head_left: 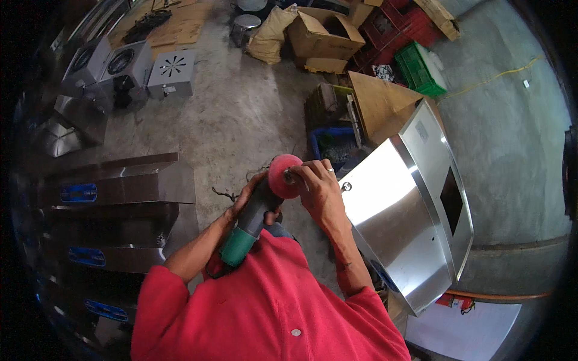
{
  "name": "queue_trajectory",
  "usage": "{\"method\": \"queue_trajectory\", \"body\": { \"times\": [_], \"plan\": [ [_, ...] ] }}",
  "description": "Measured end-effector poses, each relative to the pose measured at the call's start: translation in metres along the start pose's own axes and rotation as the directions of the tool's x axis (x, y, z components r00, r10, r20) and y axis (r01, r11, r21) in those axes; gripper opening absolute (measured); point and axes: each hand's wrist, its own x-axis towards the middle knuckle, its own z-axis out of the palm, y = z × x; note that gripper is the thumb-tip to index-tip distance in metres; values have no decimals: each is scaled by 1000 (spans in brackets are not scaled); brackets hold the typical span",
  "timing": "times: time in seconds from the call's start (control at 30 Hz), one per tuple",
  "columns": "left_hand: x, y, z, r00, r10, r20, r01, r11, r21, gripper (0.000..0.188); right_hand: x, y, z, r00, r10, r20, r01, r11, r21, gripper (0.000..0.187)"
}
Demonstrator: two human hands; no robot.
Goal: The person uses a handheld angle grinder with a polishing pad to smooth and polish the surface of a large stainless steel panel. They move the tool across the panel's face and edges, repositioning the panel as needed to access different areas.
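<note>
A red short-sleeved shirt (241,307) with a pale round button (295,332); a silvery ring (330,171) on the right hand (320,191).

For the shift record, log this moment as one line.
Left hand: grips green-and-dark power tool | Right hand: at center of tool's red disc | Right side: shiny metal housing

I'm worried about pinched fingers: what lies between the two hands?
In the head view, the pink disc of the power tool lies there; the left hand grips the tool, and the right hand is at the disc's middle.
</note>
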Motion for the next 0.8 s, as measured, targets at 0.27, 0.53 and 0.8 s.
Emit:
{"method": "queue_trajectory", "body": {
  "times": [0.27, 0.53, 0.8],
  "plan": [
    [7, 25, 1, 1000, -18, -22, 19, 999, 33, 82, 21, 1, -6, 999, -45, 16, 43, 991, 125, 36],
    [17, 31, 18, 997, -44, -58, 49, 995, 92, 81, 17, 8, -15, 998, -42, 40, 39, 995, 90, 42],
    [28, 31, 27, 997, -78, 18, 78, 997, 17, 79, 17, 19, -23, 998, 30, 48, -33, 998, 45, 40]
  ]
}}
